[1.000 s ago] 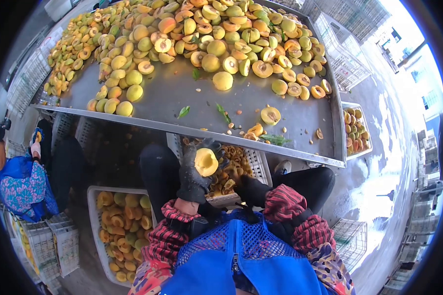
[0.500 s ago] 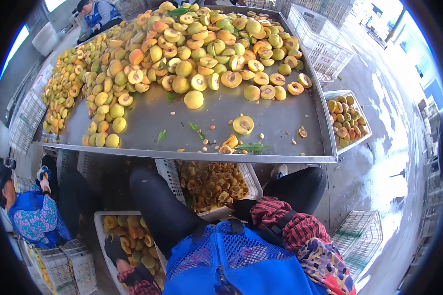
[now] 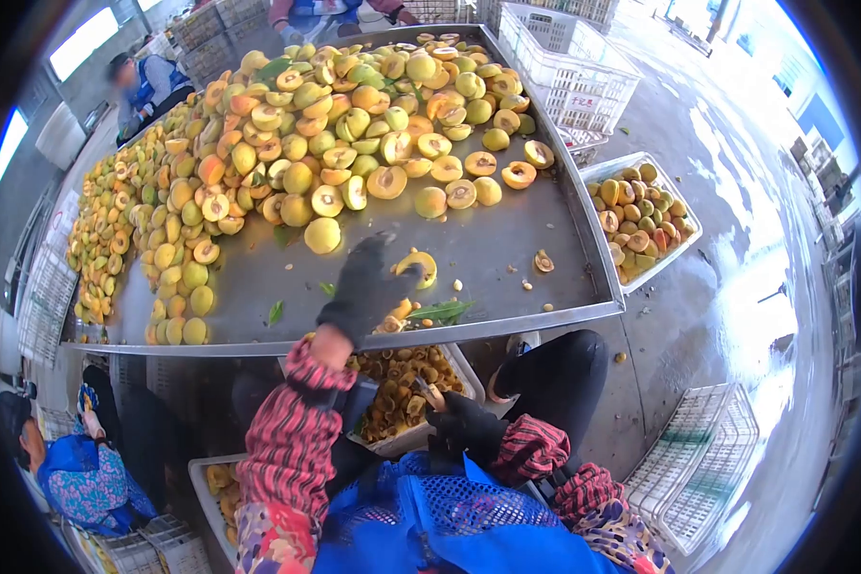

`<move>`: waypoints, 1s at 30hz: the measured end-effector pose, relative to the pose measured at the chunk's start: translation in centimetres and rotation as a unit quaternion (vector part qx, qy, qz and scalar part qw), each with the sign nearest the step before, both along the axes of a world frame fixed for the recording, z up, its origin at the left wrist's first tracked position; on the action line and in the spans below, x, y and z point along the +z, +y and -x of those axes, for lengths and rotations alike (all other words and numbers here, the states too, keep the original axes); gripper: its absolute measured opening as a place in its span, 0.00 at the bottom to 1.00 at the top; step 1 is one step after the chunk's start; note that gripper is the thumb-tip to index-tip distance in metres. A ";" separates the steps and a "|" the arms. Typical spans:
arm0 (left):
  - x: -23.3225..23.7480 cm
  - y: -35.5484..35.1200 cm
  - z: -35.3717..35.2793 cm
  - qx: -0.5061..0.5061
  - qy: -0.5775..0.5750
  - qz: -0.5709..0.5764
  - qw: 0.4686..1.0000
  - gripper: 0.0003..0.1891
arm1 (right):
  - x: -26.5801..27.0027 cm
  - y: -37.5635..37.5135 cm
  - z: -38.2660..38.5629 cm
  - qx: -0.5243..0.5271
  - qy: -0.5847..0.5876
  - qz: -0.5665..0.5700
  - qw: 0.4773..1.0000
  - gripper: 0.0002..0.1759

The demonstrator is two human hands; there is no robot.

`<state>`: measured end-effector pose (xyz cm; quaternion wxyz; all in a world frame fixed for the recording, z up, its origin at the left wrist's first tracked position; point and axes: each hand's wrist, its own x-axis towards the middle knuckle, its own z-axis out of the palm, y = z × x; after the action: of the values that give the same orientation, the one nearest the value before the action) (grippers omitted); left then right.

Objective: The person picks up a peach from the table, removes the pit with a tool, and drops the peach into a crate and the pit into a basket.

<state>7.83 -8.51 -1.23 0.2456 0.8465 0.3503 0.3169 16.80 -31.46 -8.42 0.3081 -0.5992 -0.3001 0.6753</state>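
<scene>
My left hand (image 3: pixel 368 282), in a black glove, reaches over the metal table (image 3: pixel 507 311) with its fingers spread. Its fingertips are right at a halved yellow peach (image 3: pixel 419 269) lying cut side up. Low in front of my body, my right hand (image 3: pixel 469 426), also gloved in black, is closed around a small tool (image 3: pixel 431 391) with a light handle and a thin metal end. That tool overlaps a white crate (image 3: pixel 469 368) of peach scraps (image 3: pixel 397 383) below the table edge. A green leaf (image 3: pixel 442 312) and scraps lie near my left wrist.
A big heap of halved peaches (image 3: pixel 297 177) covers the table's far and left parts. Crates of peaches stand at the right (image 3: pixel 644 225) and by my left leg (image 3: pixel 206 478). Stacked white crates (image 3: pixel 569 72) are behind. Co-workers sit at the left (image 3: pixel 91 469) and far side (image 3: pixel 148 86).
My left hand has risen from the peach crate at lower left to the halved peach on the table. The tool in my right hand now shows. The view has shifted slightly right.
</scene>
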 end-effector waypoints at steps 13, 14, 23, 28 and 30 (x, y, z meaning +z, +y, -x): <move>0.5 -5.4 1.1 -0.027 -0.254 0.442 0.860 0.21 | 7.9 2.3 -3.4 -0.135 0.157 -0.149 0.967 0.21; 1.0 -7.0 1.6 -0.022 -0.301 0.467 0.831 0.19 | 7.8 3.0 -2.8 -0.133 0.152 -0.165 0.965 0.22; 1.1 -11.4 6.2 -0.012 -0.357 0.470 0.807 0.20 | 8.9 4.8 0.5 -0.096 0.175 -0.162 0.966 0.20; -1.8 -11.9 7.1 0.029 -0.469 0.623 0.625 0.20 | 7.1 5.6 1.5 -0.032 0.042 -0.228 0.972 0.20; -1.5 -11.6 6.9 0.014 -0.528 0.677 0.513 0.21 | 6.8 5.9 2.0 -0.022 -0.058 -0.272 0.960 0.20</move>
<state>0.96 -20.16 -2.76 0.8793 0.0959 0.2762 0.3759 14.85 -25.61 -1.67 0.4562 -0.5375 -0.4764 0.5254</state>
